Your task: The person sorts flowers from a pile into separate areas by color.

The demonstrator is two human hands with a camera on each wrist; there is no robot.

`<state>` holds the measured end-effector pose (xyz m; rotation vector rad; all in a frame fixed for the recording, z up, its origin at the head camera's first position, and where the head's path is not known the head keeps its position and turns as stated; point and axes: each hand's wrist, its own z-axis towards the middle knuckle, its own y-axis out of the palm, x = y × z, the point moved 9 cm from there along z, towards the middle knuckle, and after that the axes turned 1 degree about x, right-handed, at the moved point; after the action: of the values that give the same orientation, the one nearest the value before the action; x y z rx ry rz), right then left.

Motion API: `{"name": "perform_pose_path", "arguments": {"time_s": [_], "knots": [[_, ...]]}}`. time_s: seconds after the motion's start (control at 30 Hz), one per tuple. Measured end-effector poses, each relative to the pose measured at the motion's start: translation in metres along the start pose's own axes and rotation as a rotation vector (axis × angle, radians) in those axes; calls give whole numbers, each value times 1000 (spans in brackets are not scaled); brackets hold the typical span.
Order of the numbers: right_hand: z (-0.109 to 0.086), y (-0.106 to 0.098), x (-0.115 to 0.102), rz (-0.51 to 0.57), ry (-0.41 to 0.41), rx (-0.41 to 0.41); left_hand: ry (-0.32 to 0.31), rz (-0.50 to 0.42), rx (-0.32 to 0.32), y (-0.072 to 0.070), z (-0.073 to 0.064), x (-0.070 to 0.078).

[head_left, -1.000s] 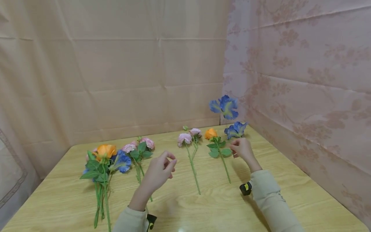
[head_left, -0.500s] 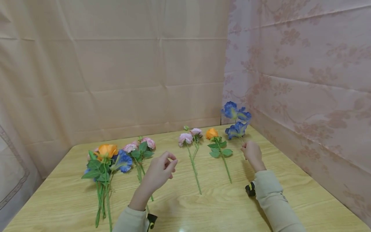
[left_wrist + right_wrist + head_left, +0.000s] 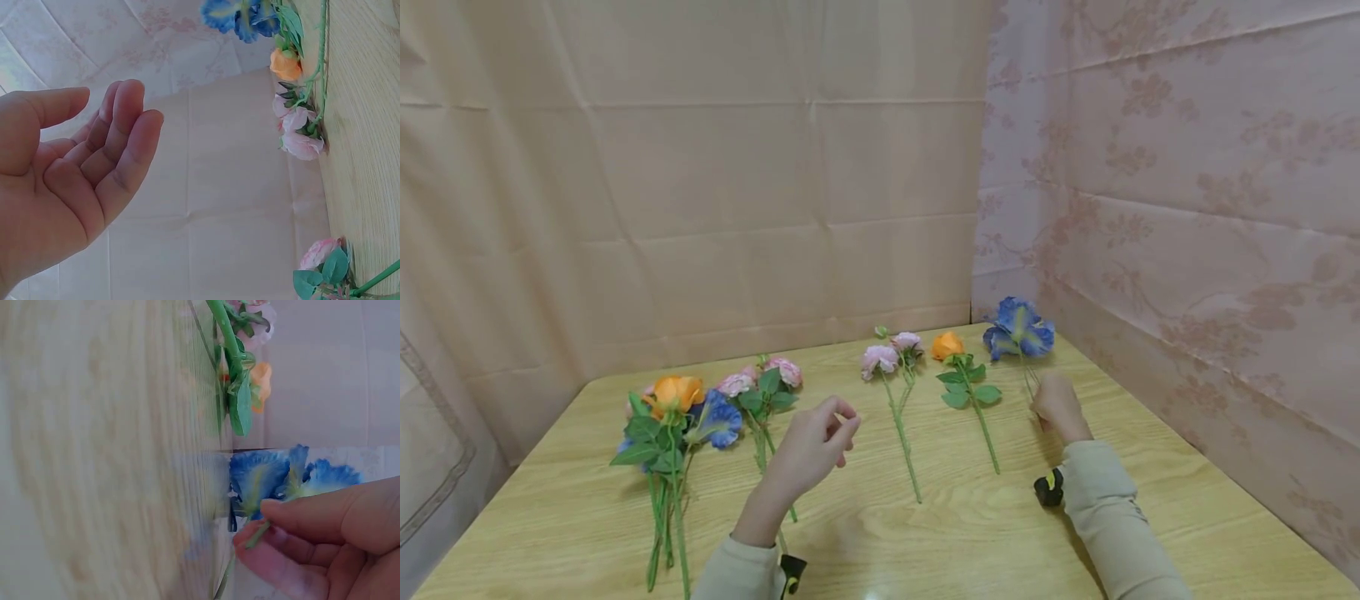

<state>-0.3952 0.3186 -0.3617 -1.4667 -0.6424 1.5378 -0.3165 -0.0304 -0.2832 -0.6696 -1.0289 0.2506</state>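
Though thin-stemmed, a blue flower (image 3: 1022, 321) (ruffled, yellow-streaked) in the right hand (image 3: 1061, 409).

Blue flower (image 3: 1019, 323) with yellow streaks

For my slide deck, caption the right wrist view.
Right hand pinches a green stem near blue petals, with an orange flower and pink blooms on the table.

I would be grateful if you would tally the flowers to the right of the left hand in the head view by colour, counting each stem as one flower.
Pink flower: 1, branching
Orange flower: 1
Blue flowers: 2, overlapping, one pinched by the right hand
Total: 4
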Motion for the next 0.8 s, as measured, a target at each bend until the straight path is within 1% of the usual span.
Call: {"name": "perform_pose_path", "arguments": {"time_s": [0.07, 0.2, 0.3, 0.4, 0.6, 0.67, 0.8], "knots": [[1, 3, 3, 7, 9, -9, 0, 2, -7, 0, 0, 0], [2, 4, 6, -12, -3, 0, -9, 4, -32, 2, -1, -2], [2, 5, 7, -10, 11, -12, -13, 9, -53, 4, -1, -3], [3, 7, 8, 23, 46, -42, -6, 18, -66, 5, -1, -3], [0, 10, 10, 84, 125, -99, 2, 39, -69, 5, -2, -3], [-1, 9, 8, 83, 118, -101, 2, 47, -69, 4, -2, -3], [-3, 7, 2, 81, 69, -94, 7, 63, -69, 2, -1, -4]]}}
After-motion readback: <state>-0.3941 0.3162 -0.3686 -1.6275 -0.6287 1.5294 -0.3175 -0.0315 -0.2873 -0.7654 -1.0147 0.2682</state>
